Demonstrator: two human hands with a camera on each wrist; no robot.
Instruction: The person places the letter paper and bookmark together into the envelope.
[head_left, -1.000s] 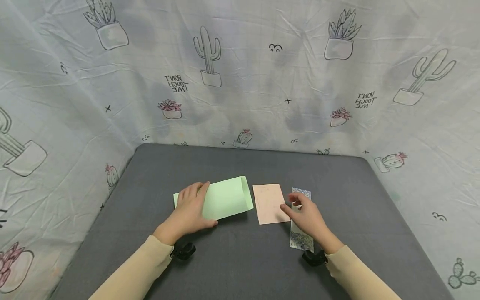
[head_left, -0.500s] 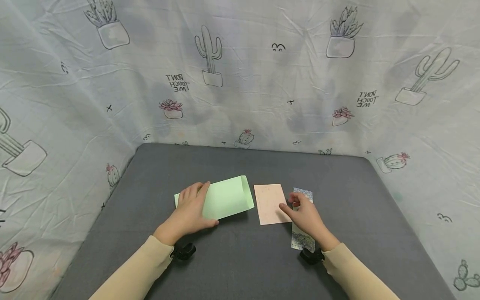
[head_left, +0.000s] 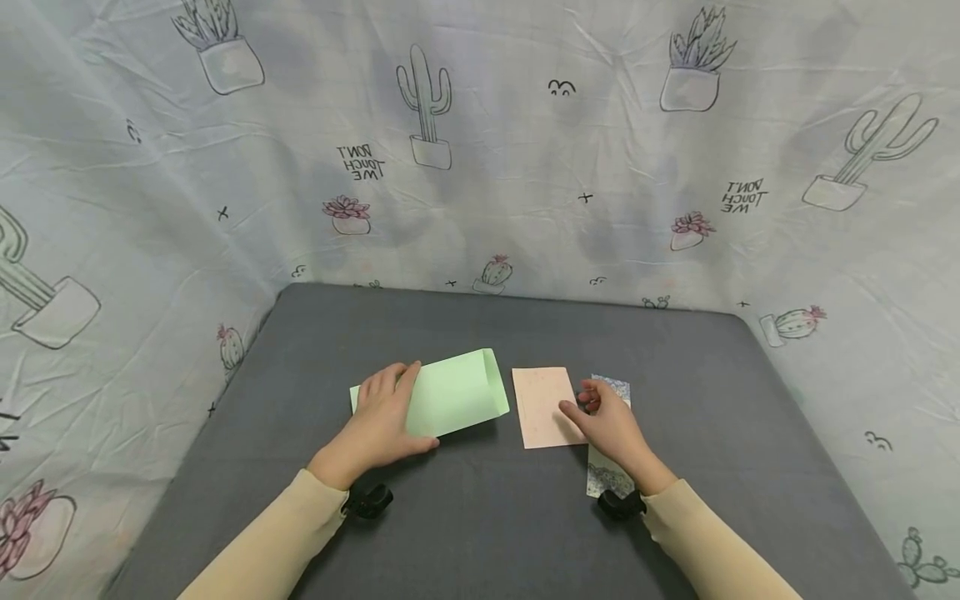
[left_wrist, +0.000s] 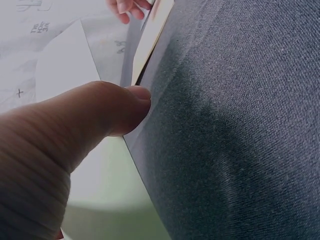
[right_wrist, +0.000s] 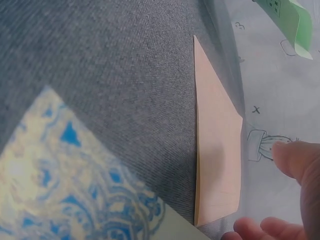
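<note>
My left hand [head_left: 375,423] holds a light green paper envelope [head_left: 457,394] across its left part, fingers over the far side and thumb along the near edge. The envelope's right end gapes, with its underside partly seen in the right wrist view. To its right lies a pale pink folded card [head_left: 542,407]. Beyond that is a narrow strip of card [head_left: 609,477] with blue patterned ends, partly hidden below my right hand [head_left: 611,425]. That hand hovers over the strip and the pink card's right edge, fingers loosely bent, with nothing visible in it.
A dark grey cloth covers the table [head_left: 480,533]. Behind and at both sides hangs a pale curtain [head_left: 510,150] printed with cacti. Each wrist carries a black camera [head_left: 621,504].
My right hand has shifted very slightly to the left relative to the cards. The left hand keeps its hold on the envelope; the head view has drifted a little.
</note>
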